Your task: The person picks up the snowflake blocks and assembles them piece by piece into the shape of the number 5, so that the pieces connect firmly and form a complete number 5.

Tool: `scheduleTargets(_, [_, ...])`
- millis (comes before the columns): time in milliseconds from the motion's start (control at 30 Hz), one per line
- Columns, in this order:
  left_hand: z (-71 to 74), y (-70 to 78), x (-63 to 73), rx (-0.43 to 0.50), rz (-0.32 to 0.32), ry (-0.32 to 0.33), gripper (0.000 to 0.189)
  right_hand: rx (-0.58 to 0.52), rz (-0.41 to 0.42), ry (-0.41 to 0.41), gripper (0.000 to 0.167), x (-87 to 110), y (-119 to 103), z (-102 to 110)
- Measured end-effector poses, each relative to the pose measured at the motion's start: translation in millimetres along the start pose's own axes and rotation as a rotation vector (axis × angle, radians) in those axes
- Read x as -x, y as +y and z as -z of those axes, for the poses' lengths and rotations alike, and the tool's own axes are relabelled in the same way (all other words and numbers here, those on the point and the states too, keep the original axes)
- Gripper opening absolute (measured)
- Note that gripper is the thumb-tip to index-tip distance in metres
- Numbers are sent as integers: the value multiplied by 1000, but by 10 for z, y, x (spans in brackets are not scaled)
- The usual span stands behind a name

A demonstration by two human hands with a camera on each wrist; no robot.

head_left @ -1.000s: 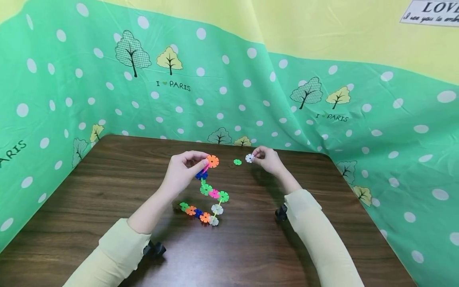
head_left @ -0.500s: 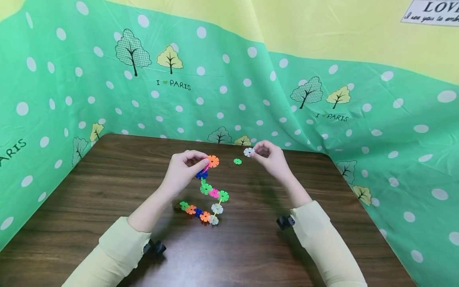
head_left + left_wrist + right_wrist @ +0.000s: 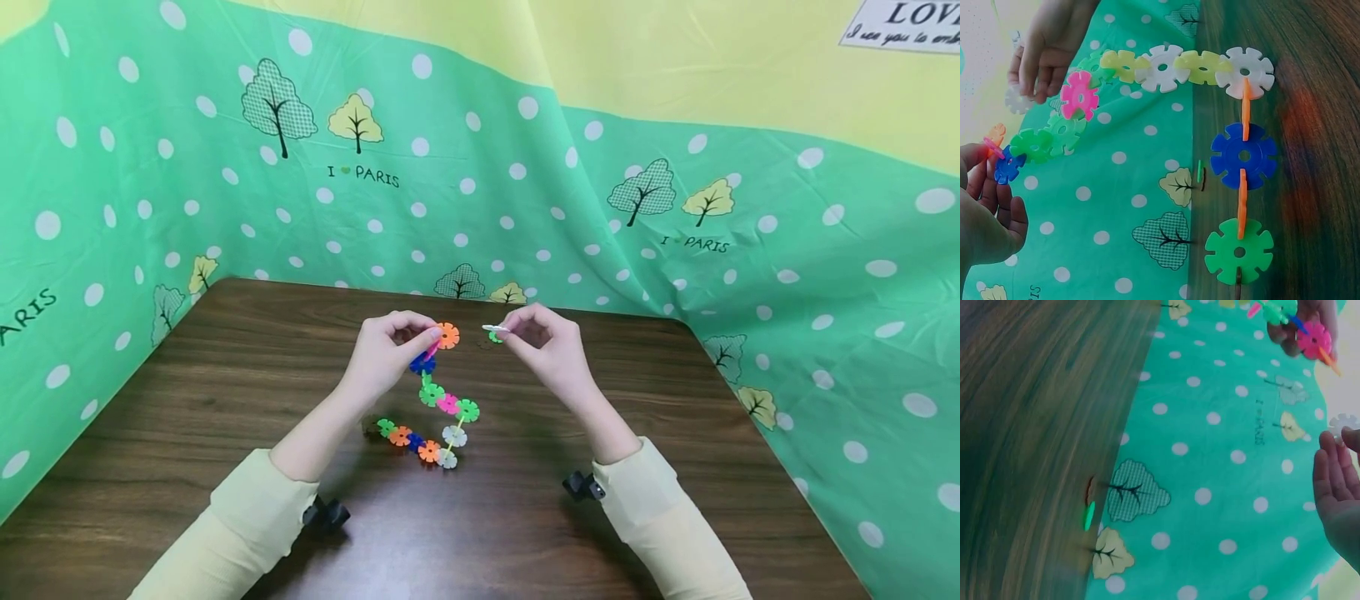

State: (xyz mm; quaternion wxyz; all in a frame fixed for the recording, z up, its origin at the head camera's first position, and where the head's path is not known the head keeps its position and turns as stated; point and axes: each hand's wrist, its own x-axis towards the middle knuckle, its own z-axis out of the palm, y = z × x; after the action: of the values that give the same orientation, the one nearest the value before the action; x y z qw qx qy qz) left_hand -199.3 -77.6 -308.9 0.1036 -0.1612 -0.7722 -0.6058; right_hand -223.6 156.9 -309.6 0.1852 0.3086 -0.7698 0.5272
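My left hand (image 3: 384, 357) pinches the upper end of a chain of interlocked snowflake discs (image 3: 448, 403), by an orange disc (image 3: 447, 336) and a pink one. The chain hangs in a zigzag of blue, green, pink, yellow, white and orange discs. In the left wrist view, its lower run includes a large blue disc (image 3: 1244, 155) and a green disc (image 3: 1239, 252). A white snowflake disc (image 3: 492, 328) is pinched between the thumb and fingers of my right hand (image 3: 551, 352). Seen edge-on, it is a short gap to the right of the orange disc.
On the wooden table (image 3: 225, 375), a loose green disc (image 3: 1089, 515) lies beside a brown disc (image 3: 1090, 490) near the far edge. A green polka-dot cloth (image 3: 465, 208) hangs behind the table. Black wrist cameras (image 3: 327, 514) stick out below both sleeves.
My right hand lifts the white disc and carries it left toward the chain's orange end, turning it from face-on to edge-on. The left hand and chain stay nearly still.
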Motion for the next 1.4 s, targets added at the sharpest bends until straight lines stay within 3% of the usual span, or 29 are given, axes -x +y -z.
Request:
scheduleTargets(233, [-17, 12, 3, 5, -18, -3, 16, 51, 192, 25, 14, 31, -167, -137])
scheduleTargets(433, [-30, 3, 2, 8, -15, -8, 16, 95, 286, 56, 17, 26, -166, -225])
scheduleTargets(567, [-30, -7, 6, 10, -16, -8, 16, 108, 321, 64, 17, 17, -128, -255])
scheduleTargets(800, [-29, -12, 8, 30, -11, -12, 16, 172, 353, 85, 17, 36, 132, -257])
scheduleTargets(1033, [-30, -12, 8, 29, -3, -19, 16, 207, 370, 104, 13, 46, 145, -266])
scheduleTargets(1400, [-24, -16, 15, 8, -20, 1, 15, 126, 466, 130, 16, 47, 169, -308])
